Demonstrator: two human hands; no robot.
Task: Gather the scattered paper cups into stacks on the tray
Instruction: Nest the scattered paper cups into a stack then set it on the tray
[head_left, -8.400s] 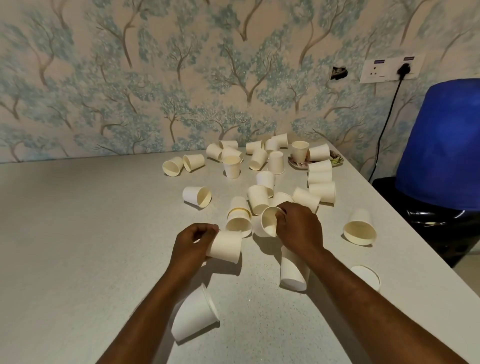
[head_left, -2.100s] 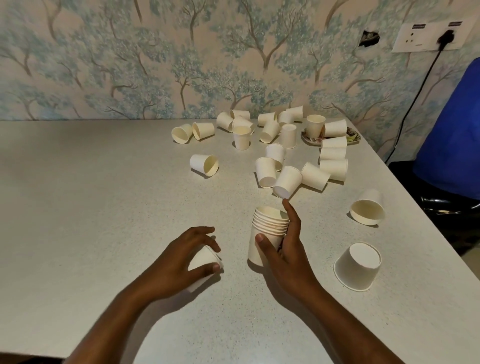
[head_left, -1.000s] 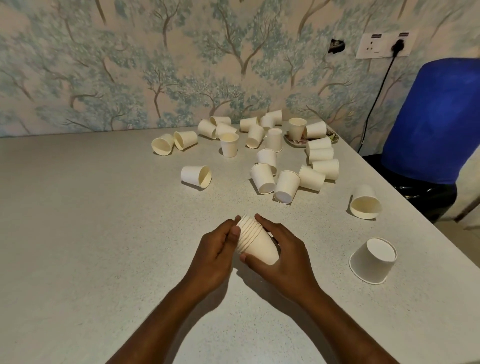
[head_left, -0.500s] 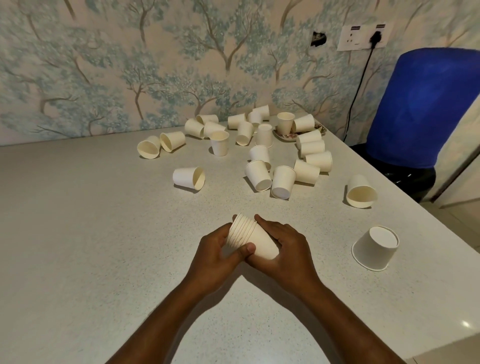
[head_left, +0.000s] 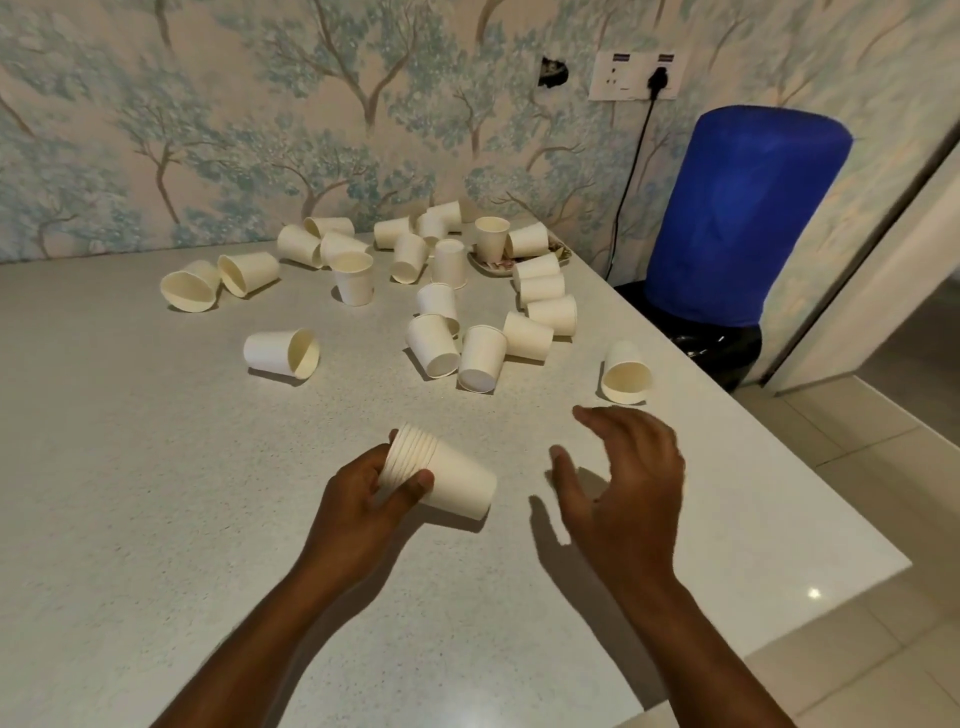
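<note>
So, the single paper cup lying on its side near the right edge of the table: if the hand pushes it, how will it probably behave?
The lone cup lies on its side, so a push would probably roll it in a curve, since it tapers. It looks thin and light, so it may skid on the smooth table. Its open rim probably dents under a hard squeeze. The right hand hovers open nearby.

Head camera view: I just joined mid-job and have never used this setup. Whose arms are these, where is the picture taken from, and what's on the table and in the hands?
No machine here: a person's bare arms, filmed by a wide-angle camera on their head, looking down. The left hand grips a nested stack of white paper cups lying sideways. The right hand hovers open, holding nothing. Loose white paper cups lie scattered on the speckled grey table. A small tray sits far back near the wall.
</note>
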